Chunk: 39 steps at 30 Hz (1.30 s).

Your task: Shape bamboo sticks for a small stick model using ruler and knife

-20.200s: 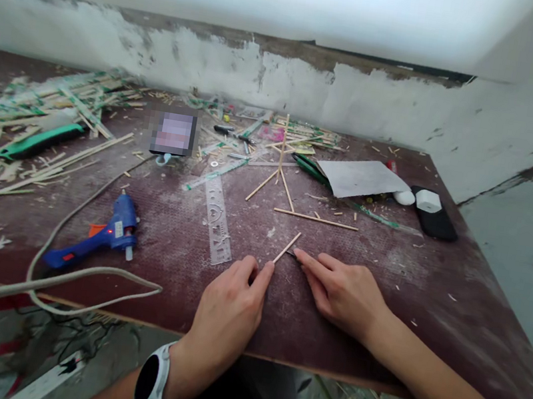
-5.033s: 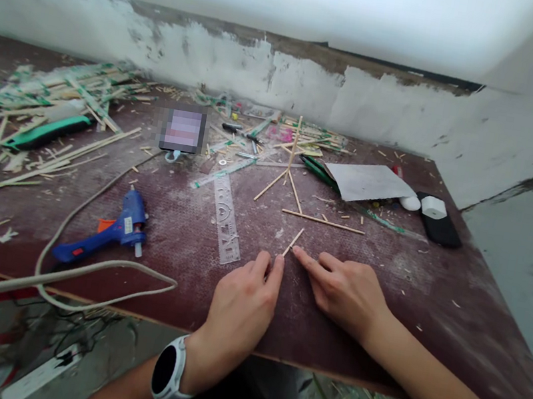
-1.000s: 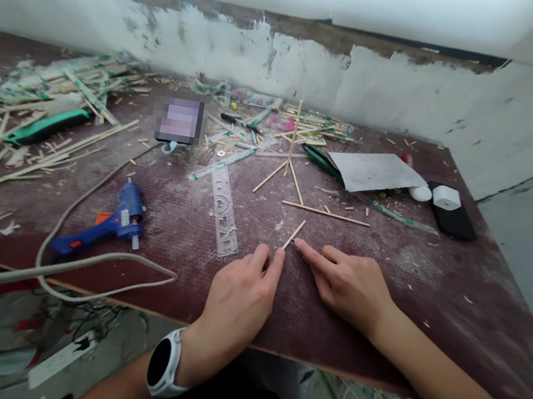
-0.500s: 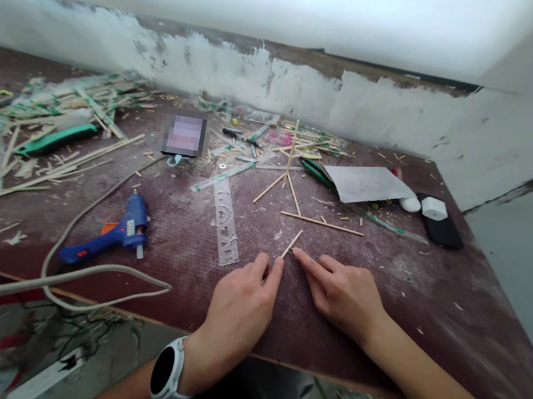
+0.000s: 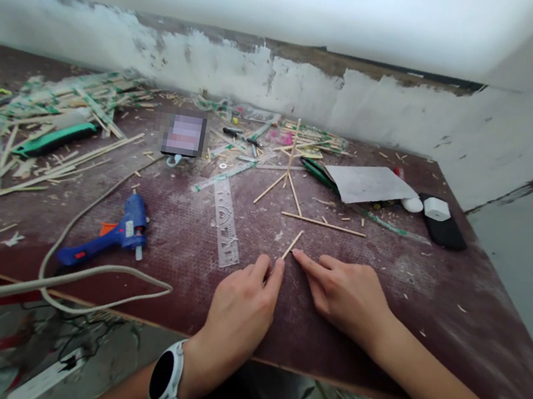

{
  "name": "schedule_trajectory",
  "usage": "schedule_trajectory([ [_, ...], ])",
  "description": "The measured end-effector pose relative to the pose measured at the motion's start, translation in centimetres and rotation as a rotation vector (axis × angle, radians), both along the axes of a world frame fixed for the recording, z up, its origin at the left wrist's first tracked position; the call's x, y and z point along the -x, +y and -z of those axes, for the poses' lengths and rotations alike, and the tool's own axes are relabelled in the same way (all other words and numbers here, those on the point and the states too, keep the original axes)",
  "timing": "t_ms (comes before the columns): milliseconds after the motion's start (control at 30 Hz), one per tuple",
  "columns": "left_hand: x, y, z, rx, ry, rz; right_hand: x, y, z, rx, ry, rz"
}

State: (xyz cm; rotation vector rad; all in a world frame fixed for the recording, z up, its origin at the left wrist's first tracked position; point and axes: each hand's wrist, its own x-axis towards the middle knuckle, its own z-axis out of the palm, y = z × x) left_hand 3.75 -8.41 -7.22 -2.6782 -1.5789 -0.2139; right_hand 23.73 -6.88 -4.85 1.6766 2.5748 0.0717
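A short thin wooden stick (image 5: 292, 243) lies slanted on the dark red table (image 5: 432, 300). My left hand (image 5: 239, 310), with a white watch on its wrist, is curled, and its thumb and forefinger pinch the stick's near end. My right hand (image 5: 345, 293) rests on the table with its fingers held together. Its forefinger tip is pressed against the stick's middle, and what lies under the fingers is hidden. Behind the hands a small tripod of sticks (image 5: 289, 169) stands upright, with a long stick (image 5: 323, 223) lying in front of it.
A clear ruler (image 5: 225, 220) lies left of the stick, and a blue glue gun (image 5: 108, 238) with its grey cable (image 5: 82, 278) lies further left. Sticks and wrappers (image 5: 57, 112) litter the back left. A grey sheet (image 5: 367, 183) and a black phone (image 5: 446, 233) sit back right.
Both hands have stayed at the short stick. Only the view has shifted slightly as my head moved.
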Motion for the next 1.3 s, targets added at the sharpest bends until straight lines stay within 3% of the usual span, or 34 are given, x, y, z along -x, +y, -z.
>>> schedule_trajectory([
  [367, 0.0, -0.1, 0.2, -0.016, -0.030, -0.020, -2.8, 0.5, 1.7, -0.212, 0.196, -0.032],
  [633, -0.2, -0.2, -0.1, -0.010, -0.007, -0.072, -1.6, 0.5, 1.4, -0.306, 0.294, 0.005],
  [733, -0.3, -0.2, -0.2, -0.003, -0.008, -0.087, -0.9, 0.4, 1.4, -0.301, 0.340, 0.057],
  [900, -0.2, -0.2, -0.1, -0.001, -0.032, -0.093, -0.3, 0.4, 1.6, -0.299, 0.293, 0.029],
  [1133, -0.1, 0.0, -0.2, 0.010, -0.055, -0.075, -0.4, 0.6, 1.8, -0.132, 0.204, 0.051],
  [1300, -0.1, 0.0, -0.2, 0.007, -0.053, -0.060, -0.1, 0.6, 1.7, -0.122, 0.115, 0.057],
])
